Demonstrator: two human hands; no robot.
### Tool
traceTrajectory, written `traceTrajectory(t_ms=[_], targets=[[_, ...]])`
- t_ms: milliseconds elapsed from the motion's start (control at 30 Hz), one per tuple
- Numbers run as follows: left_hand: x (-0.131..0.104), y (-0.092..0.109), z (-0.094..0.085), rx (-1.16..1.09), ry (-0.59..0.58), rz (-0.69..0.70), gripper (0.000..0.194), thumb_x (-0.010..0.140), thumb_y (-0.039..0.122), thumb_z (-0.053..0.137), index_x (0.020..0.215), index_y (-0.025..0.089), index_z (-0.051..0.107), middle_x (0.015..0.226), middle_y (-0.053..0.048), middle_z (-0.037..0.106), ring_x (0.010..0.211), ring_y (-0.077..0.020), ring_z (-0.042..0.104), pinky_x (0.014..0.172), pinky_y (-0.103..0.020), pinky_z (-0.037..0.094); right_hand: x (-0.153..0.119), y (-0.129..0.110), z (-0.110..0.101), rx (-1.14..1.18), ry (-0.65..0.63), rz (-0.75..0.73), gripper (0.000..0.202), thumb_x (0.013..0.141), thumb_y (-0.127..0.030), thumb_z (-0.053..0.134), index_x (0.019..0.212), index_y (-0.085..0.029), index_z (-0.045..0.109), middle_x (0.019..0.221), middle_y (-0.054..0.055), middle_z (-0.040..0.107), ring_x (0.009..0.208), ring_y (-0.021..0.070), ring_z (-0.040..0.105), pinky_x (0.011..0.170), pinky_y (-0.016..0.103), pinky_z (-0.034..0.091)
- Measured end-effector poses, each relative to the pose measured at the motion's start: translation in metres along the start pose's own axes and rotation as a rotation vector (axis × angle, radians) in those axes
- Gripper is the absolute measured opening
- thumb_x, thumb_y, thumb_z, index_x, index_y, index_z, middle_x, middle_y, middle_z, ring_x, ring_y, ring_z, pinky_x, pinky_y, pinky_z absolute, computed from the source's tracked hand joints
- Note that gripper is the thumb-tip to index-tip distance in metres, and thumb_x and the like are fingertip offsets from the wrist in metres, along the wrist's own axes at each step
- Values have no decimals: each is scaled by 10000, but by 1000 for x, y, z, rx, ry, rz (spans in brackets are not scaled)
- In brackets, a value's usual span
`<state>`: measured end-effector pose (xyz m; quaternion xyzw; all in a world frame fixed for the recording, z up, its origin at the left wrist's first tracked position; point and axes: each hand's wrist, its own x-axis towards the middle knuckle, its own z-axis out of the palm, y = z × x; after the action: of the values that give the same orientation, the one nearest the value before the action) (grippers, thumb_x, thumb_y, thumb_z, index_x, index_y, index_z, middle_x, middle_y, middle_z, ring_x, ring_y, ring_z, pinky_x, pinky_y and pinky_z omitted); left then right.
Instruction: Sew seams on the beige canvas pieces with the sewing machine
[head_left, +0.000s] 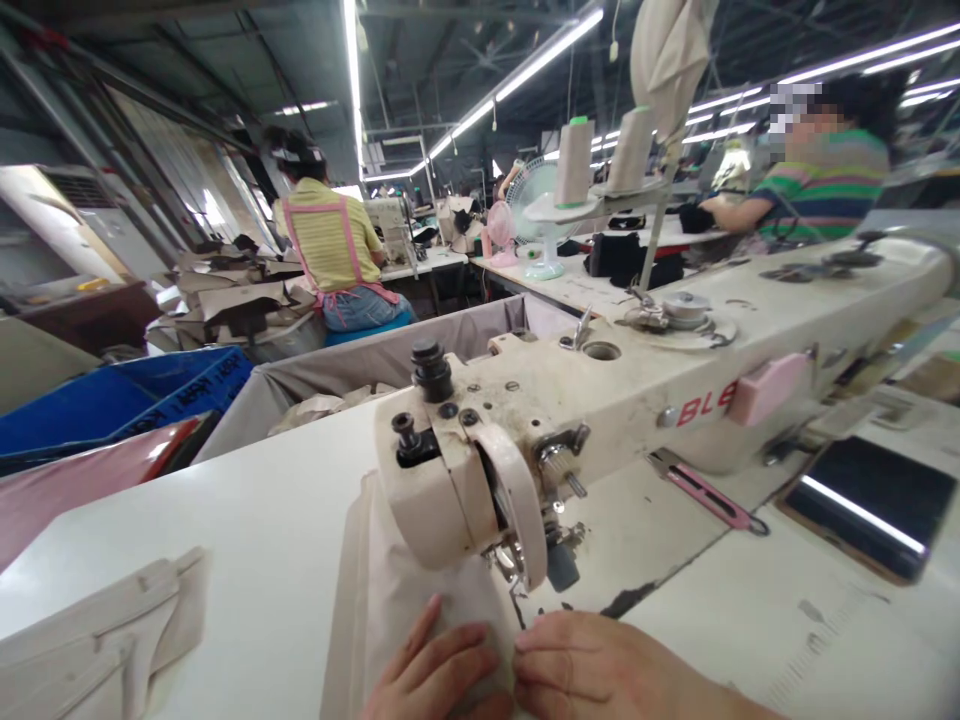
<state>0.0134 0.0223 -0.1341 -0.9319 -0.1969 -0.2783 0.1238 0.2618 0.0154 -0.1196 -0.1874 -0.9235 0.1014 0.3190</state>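
A beige fabric piece lies on the table under the head of a white sewing machine, its near part between my hands. My left hand rests flat on that fabric with its fingers apart. Close beside it, my right hand is closed at the fabric's right edge, fingers together and bent, holding that edge. Both hands are just in front of the needle area, whose needle tip is hard to make out behind the pale guard.
Folded beige pieces lie at the left. A pink cutter and a phone are on the right. Behind the table stand a cloth-lined bin and a blue crate. Two people work farther back, near a fan.
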Motion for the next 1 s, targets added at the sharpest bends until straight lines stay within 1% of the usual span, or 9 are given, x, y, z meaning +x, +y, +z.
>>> traceTrajectory(t_ms=[133, 233, 333, 467, 633, 733, 867, 933, 1000], targets=[[10, -17, -13, 11, -195, 25, 273, 894, 313, 590, 1166, 312, 612, 1158, 69, 671, 1244, -104, 492, 1191, -372, 79, 16, 0, -12, -81, 121, -13, 372, 1024, -140, 300, 1023, -74, 666, 992, 99, 723, 1006, 170, 636, 1023, 254, 440], [21, -23, -22, -56, -292, -21, 288, 900, 286, 559, 1186, 283, 591, 1226, 35, 645, 1255, -118, 481, 1164, -311, 224, 26, -2, -21, -137, 68, 33, 366, 987, -84, 309, 1074, -38, 661, 1068, 150, 703, 1033, 204, 636, 1043, 317, 437], [33, -23, -29, -158, -303, -192, 271, 931, 255, 481, 1178, 260, 593, 1242, -23, 636, 1228, -168, 508, 1059, -313, 396, 28, -6, -27, -185, -78, 112, 376, 953, -69, 326, 1210, 3, 591, 1246, 187, 602, 1161, 250, 569, 1070, 390, 409], [46, -29, -37, -264, -340, -325, 324, 923, 210, 481, 1219, 308, 567, 1246, -3, 631, 1109, -165, 593, 962, -277, 475, 25, -9, -31, -168, -194, 198, 414, 934, -96, 355, 1297, 21, 515, 1348, 182, 511, 1257, 283, 480, 1074, 413, 400], [38, -46, -28, -283, -282, -402, 299, 933, 337, 471, 1213, 309, 571, 1150, -1, 685, 1032, -176, 642, 945, -300, 500, 28, -12, -36, -74, -198, 250, 424, 897, -88, 376, 1270, 25, 544, 1291, 194, 566, 1252, 283, 482, 1053, 411, 431], [34, -52, -21, -242, -296, -485, 308, 940, 396, 432, 1111, 262, 650, 998, -31, 731, 895, -190, 682, 833, -297, 555, 27, -13, -36, -18, -164, 265, 418, 873, -45, 368, 1229, 31, 574, 1178, 209, 638, 1228, 263, 501, 1036, 381, 448], [36, -41, -26, -72, -287, -617, 441, 958, 320, 322, 756, 206, 697, 702, -37, 712, 592, -172, 658, 578, -282, 569, 14, -16, -27, 338, 4, 467, 500, 835, -93, 497, 1333, -142, 492, 1207, 152, 622, 1183, 219, 545, 965, 324, 491], [33, -27, -32, 71, -331, -602, 351, 923, 301, 371, 844, 213, 701, 809, -57, 723, 689, -206, 681, 588, -315, 576, 6, -21, -23, 683, 96, 645, 531, 825, -172, 569, 1343, -200, 456, 1210, 140, 615, 1133, 230, 590, 853, 311, 546], [26, -7, -34, 221, -380, -510, 319, 860, 343, 477, 1096, 220, 651, 1005, -94, 704, 846, -261, 681, 600, -344, 583, 1, -30, -24, 1029, 100, 824, 458, 837, -234, 584, 1287, -195, 505, 1101, 131, 662, 1040, 237, 645, 757, 289, 565]])
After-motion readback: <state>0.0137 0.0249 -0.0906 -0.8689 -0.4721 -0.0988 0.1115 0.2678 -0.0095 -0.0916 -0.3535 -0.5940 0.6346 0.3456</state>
